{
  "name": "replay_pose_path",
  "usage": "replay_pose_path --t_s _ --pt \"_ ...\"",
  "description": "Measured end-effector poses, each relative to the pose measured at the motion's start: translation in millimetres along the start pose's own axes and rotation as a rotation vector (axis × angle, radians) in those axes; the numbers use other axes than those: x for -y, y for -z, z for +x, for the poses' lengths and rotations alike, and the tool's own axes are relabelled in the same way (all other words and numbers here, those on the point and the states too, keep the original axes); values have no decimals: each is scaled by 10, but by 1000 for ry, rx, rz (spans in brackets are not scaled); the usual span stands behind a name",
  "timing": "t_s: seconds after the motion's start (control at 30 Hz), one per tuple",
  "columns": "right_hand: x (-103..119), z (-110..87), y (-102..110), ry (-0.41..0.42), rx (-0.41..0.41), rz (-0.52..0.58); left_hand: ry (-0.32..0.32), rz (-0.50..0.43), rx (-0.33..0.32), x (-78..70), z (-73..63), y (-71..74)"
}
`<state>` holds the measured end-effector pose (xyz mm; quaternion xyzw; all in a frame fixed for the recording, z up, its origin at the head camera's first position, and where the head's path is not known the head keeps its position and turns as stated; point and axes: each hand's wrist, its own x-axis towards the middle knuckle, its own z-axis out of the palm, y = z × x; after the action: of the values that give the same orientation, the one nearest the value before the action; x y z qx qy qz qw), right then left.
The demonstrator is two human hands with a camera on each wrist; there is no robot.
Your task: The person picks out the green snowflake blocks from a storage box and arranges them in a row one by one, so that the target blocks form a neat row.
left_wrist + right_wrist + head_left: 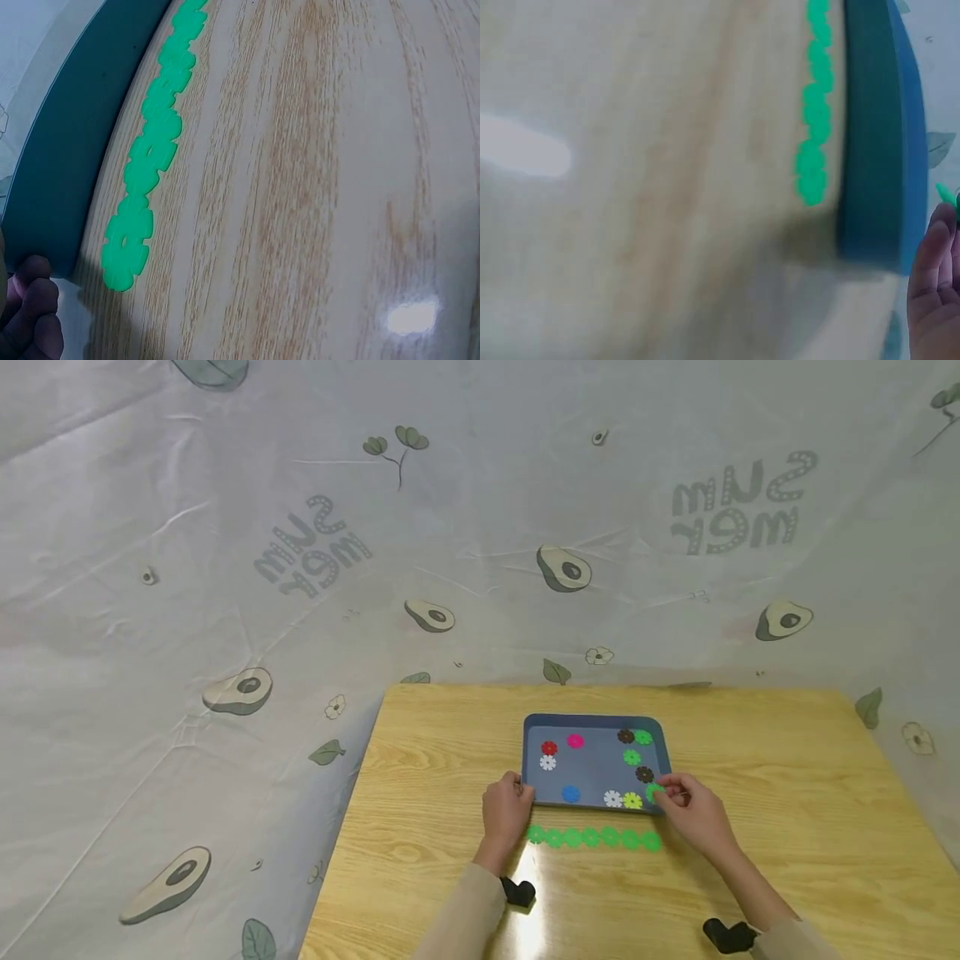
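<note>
A blue-grey tray [592, 721] lies on the table with several flower-shaped plastic discs in it: a red disc [550, 748], a pink disc [575, 741], a blue disc [571, 793], a yellow disc [633, 800], and white, brown and green ones. My left hand [507, 810] grips the tray's near left corner, its fingers curled at the wall in the left wrist view. Over the near right corner, my right hand [696, 814] pinches a green disc [654, 792], partly hidden by the fingers. Along the tray's near side runs a row of linked green discs [592, 837].
The wooden table [442, 735] stands against a hanging sheet [480, 527] printed with avocados and leaves. Black wrist mounts [517, 892] sit on both forearms. Glare shows on the near tabletop.
</note>
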<state>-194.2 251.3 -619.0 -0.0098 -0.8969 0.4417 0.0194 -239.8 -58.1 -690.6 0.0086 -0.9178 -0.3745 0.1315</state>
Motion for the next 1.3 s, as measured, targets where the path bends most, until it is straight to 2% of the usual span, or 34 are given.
replay_pose_path --t_s 0.23,0.43,0.9,1.1,1.3 --pt "-327 -299 63 -66 72 -24 14 -5 15 -17 33 37" --pt "-474 -354 48 -127 126 -90 22 -15 17 -59 49 70" --pt "-579 -359 -92 -68 84 -204 10 -3 11 -70 10 36" --pt "-539 -392 -70 -71 80 -179 12 -9 8 -68 -4 22" --pt "-360 -315 -3 -32 15 -128 2 0 8 -59 -11 17"
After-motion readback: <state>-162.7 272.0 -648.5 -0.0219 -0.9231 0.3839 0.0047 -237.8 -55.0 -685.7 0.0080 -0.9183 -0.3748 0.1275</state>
